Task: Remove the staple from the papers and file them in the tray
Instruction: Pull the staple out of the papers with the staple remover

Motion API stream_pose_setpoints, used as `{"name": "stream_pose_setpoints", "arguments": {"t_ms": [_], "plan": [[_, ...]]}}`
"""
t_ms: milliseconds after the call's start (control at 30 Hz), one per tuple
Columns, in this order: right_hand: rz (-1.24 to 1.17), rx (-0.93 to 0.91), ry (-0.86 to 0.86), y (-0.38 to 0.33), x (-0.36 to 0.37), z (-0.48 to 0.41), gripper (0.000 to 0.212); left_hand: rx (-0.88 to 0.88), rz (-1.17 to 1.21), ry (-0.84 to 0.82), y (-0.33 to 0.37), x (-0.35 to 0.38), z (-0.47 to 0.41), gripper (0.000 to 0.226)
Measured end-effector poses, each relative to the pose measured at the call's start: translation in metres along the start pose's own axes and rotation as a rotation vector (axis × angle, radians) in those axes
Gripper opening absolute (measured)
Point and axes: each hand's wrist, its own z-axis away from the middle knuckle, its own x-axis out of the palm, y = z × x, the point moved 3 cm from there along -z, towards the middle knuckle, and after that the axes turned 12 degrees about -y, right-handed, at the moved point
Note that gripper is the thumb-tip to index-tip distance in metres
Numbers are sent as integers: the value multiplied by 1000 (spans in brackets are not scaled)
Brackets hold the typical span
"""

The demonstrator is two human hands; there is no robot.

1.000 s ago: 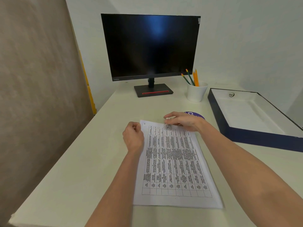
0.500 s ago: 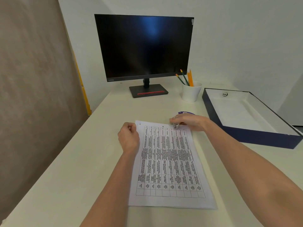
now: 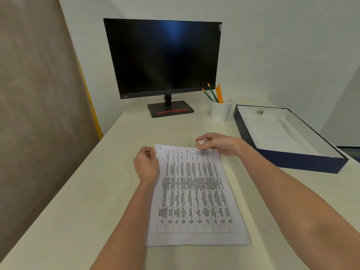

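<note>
White desk (image 3: 97,191) carried papers (image 3: 194,191); left hand (image 3: 146,164) pinched their far-left corner, right hand (image 3: 218,145) gripped a small staple remover (image 3: 202,142) at the top edge.

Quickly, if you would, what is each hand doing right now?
Left hand: closed, pinching the top-left corner of the papers.
Right hand: closed on a small staple remover, at the papers' top edge.

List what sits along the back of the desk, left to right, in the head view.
monitor → white cup of pencils → open blue tray
</note>
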Motion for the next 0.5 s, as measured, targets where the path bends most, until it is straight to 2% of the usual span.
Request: {"name": "stream_pose_setpoints", "arguments": {"t_ms": [167, 333, 500], "plan": [[81, 86, 18, -2, 2, 2, 52, 11, -3, -9, 0, 0, 0, 18], [-80, -3, -31, -2, 0, 10, 37, 4, 1, -5, 0, 0, 0, 17], [-120, 24, -66, 5, -1, 7, 19, 9, 1, -9, 1, 0, 0, 17]]}}
